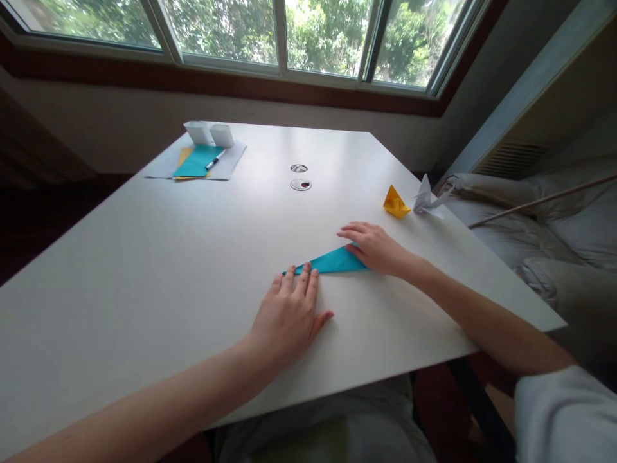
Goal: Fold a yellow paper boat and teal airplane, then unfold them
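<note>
A folded sheet of blue paper (339,260), narrow and pointed toward the left, lies flat on the white table (168,270). My left hand (290,312) rests with outstretched fingers, its fingertips on the paper's pointed left end and lower edge. Over the wider right end lies my right hand (371,246), fingers extended, covering that part of the paper. Beyond my right hand stand a yellow paper boat (396,203) and a white folded paper crane (428,198).
At the far left, blue sheets (197,161), yellow and white paper lie stacked with a pen (215,160) on top. Two white paper boxes (222,135) stand behind them. Two round fittings (301,185) sit mid-table. A cushioned seat (506,199) borders the right side.
</note>
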Action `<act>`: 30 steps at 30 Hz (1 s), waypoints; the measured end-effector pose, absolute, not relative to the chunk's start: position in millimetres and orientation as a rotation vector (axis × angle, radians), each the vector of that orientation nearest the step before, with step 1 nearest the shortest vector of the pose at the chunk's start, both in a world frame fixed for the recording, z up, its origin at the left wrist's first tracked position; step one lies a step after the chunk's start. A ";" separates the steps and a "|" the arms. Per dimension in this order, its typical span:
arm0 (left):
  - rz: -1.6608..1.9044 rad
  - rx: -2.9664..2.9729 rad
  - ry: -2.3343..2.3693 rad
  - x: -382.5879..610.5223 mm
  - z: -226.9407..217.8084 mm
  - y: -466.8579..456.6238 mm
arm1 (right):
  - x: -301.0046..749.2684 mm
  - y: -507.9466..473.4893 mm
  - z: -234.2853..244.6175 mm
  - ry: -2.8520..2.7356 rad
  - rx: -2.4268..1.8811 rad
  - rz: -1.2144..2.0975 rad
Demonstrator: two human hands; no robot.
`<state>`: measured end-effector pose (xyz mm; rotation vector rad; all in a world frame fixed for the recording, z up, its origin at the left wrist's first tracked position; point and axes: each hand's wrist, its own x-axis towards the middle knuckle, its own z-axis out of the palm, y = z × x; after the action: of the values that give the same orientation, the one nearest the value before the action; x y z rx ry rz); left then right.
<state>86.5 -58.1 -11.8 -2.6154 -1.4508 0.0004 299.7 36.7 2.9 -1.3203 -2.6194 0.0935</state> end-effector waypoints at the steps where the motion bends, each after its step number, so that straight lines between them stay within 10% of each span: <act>1: -0.003 -2.615 -1.448 86.7 -11.7 -58.0 | 291.2 26.1 1.9 -2.663 -1.269 0.106; 30: 0.285 -2.556 -1.569 77.1 0.4 -56.1 | 335.6 8.6 -8.9 -2.706 -1.769 0.372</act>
<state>77.1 -56.1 0.4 -2.5559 -1.5689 0.2845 335.6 8.6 -8.9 -1.7694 -2.7060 0.3724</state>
